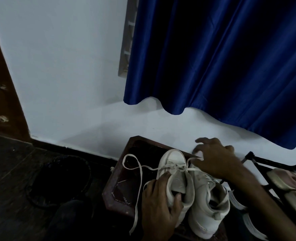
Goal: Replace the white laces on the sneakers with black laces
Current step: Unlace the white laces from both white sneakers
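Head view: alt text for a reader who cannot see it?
A left hand grips a white sneaker on a dark wooden table, its white lace trailing loose; the right hand is at the lace's other end. A second sneaker stands alongside.

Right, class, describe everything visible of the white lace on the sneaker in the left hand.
The white lace is a flat, cloth-like strip, undone and loose. It crosses the eyelets near the toe of the sneaker that the left hand grips. One end loops left over the dark wooden stool and trails past its near edge. The other runs right to the right hand; a pinch cannot be told.
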The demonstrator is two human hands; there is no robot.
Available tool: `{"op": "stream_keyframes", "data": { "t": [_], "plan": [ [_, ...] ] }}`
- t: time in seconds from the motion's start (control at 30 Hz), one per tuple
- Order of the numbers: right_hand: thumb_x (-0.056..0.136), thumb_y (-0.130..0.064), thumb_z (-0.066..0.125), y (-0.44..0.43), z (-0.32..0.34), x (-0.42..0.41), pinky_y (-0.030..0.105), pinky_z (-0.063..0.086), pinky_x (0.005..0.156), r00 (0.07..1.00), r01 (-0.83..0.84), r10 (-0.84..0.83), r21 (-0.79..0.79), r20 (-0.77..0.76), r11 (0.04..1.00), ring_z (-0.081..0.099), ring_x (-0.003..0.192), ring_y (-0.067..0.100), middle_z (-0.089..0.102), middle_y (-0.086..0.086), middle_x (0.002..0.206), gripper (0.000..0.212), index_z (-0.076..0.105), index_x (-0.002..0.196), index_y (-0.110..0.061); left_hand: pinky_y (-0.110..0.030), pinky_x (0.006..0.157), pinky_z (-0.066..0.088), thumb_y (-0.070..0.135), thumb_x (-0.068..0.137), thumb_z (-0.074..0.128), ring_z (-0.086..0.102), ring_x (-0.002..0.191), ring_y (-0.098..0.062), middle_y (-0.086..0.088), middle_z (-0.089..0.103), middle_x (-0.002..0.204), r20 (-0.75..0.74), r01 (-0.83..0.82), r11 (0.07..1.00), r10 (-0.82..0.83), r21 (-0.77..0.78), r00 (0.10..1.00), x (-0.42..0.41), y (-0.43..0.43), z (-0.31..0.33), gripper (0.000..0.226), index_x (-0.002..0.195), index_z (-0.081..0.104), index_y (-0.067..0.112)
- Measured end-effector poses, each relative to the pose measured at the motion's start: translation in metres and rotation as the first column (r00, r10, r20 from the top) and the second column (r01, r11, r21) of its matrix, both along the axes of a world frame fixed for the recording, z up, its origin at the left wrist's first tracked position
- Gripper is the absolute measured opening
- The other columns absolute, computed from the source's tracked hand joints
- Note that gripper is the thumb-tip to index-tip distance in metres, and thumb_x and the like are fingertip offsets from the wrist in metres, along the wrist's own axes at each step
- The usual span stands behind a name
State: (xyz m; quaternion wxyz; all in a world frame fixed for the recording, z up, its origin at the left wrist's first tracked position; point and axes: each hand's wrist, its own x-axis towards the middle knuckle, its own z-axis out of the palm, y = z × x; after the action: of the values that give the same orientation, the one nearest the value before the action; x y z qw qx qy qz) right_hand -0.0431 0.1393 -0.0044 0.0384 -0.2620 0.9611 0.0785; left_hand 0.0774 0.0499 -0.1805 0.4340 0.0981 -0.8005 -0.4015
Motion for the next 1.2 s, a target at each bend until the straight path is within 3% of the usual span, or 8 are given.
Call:
{"op": "stream_keyframes", "data": {
  "t": [0.27,0.4,0.57,0.6,0.67,0.77,0.97,1.2],
  "plan": [
    [0.081,-0.02,0.058,-0.029,-0.047,0.009,0.043,0.036,0.091,0.995,-0.099,0.1,-0.027,0.02,0.995,0.045,0.116,0.014,0.055,-0.011,0.118,0.019,0.067,0.097,-0.026,-0.027,0.081,0.043,0.052,0.089,0.044,0.055,0.105,-0.008,0.018,0.055,0.132,0.033,0.009,1.0,-0.009,0.006,0.999,0.003,0.0,0.005,0.053,0.134,0.053,0.026],
    [0.084,-0.035,0.068,-0.013,-0.027,0.003,0.038,0.039,0.092,0.981,-0.125,0.153,-0.214,0.119,0.969,0.047,0.109,0.001,0.053,-0.025,0.115,0.011,0.065,0.073,-0.034,-0.033,0.077,0.047,0.055,0.091,0.039,0.056,0.108,-0.007,0.022,0.052,0.137,0.077,0.03,0.999,-0.028,-0.036,0.997,0.005,-0.001,0.009,0.051,0.137,0.05,0.036],
    [0.083,-0.017,0.072,0.024,0.031,-0.001,0.028,0.04,0.093,0.957,0.147,0.086,-0.716,0.278,0.682,0.055,0.106,0.0,0.062,-0.018,0.11,0.018,0.076,0.066,-0.021,-0.038,0.073,0.049,0.056,0.09,0.038,0.056,0.101,-0.008,0.025,0.052,0.136,0.119,0.037,0.999,-0.032,-0.037,0.992,0.005,-0.002,0.008,0.05,0.136,0.049,0.042],
    [0.085,-0.019,0.068,0.03,0.031,-0.003,0.032,0.04,0.094,0.971,0.164,0.018,-0.715,0.239,0.679,0.055,0.108,0.005,0.061,-0.016,0.112,0.02,0.074,0.065,-0.02,-0.038,0.072,0.049,0.056,0.089,0.039,0.056,0.1,-0.008,0.026,0.053,0.135,0.115,0.038,0.999,-0.034,-0.029,0.993,0.005,-0.002,0.008,0.049,0.135,0.049,0.042],
    [0.087,-0.036,0.063,0.033,0.021,-0.006,0.045,0.041,0.099,0.986,0.166,-0.145,-0.427,0.081,0.889,0.051,0.115,0.012,0.055,-0.012,0.128,0.016,0.07,0.077,-0.025,-0.037,0.072,0.048,0.057,0.09,0.037,0.056,0.1,-0.006,0.026,0.054,0.134,0.1,0.04,0.999,-0.038,-0.016,0.994,0.005,-0.001,0.01,0.048,0.134,0.05,0.042],
    [0.09,-0.044,0.056,0.021,0.001,0.002,0.053,0.032,0.106,0.996,0.06,-0.062,-0.036,-0.065,0.998,0.031,0.136,0.015,0.031,-0.011,0.15,0.03,0.059,0.118,-0.033,-0.034,0.072,0.047,0.053,0.09,0.039,0.056,0.1,-0.005,0.024,0.055,0.133,0.086,0.055,0.998,-0.054,-0.01,0.995,0.005,-0.001,0.012,0.046,0.132,0.053,0.04],
    [0.088,-0.026,0.049,-0.023,-0.039,0.012,0.047,0.036,0.094,0.992,-0.121,0.123,0.108,-0.017,0.987,0.047,0.116,0.02,0.054,-0.001,0.125,0.029,0.062,0.112,-0.018,-0.037,0.077,0.05,0.052,0.092,0.037,0.058,0.107,-0.009,0.019,0.057,0.133,0.1,0.054,0.998,-0.052,-0.014,0.994,0.006,-0.001,0.011,0.048,0.134,0.052,0.036],
    [0.086,-0.038,0.057,-0.01,-0.043,0.005,0.041,0.038,0.09,0.991,-0.113,0.126,-0.206,0.05,0.972,0.049,0.105,0.01,0.052,-0.013,0.111,0.018,0.067,0.084,-0.023,-0.036,0.077,0.048,0.042,0.096,0.036,0.06,0.11,-0.018,0.009,0.056,0.138,0.068,0.068,0.986,-0.059,-0.154,0.996,0.004,-0.001,0.009,0.025,0.104,0.058,0.032]
  ]
}}
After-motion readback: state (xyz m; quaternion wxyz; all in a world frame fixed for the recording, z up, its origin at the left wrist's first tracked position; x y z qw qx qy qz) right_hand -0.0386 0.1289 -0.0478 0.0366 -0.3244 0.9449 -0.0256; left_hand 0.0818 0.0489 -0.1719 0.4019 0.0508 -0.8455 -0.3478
